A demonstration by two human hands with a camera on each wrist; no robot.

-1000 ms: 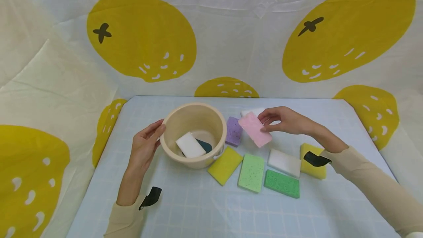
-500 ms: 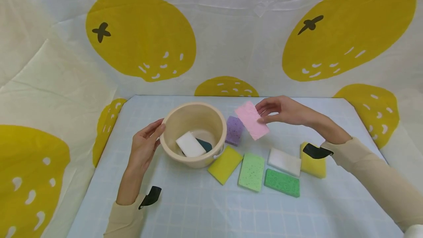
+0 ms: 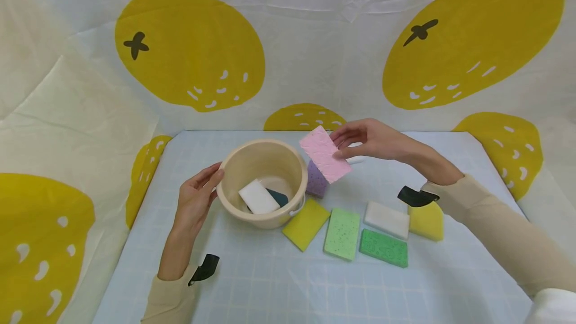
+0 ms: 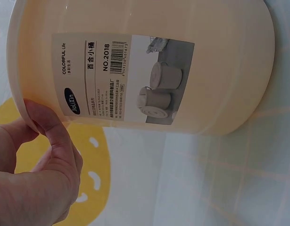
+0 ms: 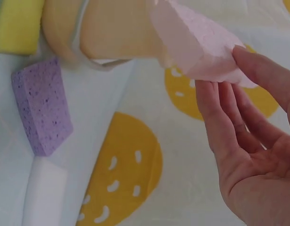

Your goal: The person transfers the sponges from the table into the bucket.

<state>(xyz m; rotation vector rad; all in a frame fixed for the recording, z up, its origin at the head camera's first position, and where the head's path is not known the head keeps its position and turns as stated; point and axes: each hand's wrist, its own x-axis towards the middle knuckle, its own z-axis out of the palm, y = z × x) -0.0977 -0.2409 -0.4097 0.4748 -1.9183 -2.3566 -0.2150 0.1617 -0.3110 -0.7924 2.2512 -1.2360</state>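
Observation:
A cream bucket (image 3: 265,224) stands left of the table's middle. Its rim is pinched between thumb and fingers of my left hand (image 3: 196,199); the left wrist view shows this grip beside the printed label (image 4: 121,80). Inside the bucket lie a white sponge (image 3: 259,197) and a dark teal piece (image 3: 280,198), partly covered. My right hand (image 3: 373,139) holds a pink sponge (image 3: 326,154) between thumb and fingers, raised above the table just right of the bucket's rim. Below the pink sponge, a purple sponge (image 3: 317,182) is partly hidden; the right wrist view shows it whole.
Right of the bucket lie a yellow sponge (image 3: 307,225), a light green sponge (image 3: 342,234), a green sponge (image 3: 384,248), a whitish sponge (image 3: 387,220) and another yellow sponge (image 3: 426,221). A white sponge (image 5: 45,193) lies beyond the purple one. A fruit-print cloth (image 3: 315,54) hangs behind.
My right hand has lifted the pink sponge and carried it left toward the bucket. My left hand and the bucket have stayed put.

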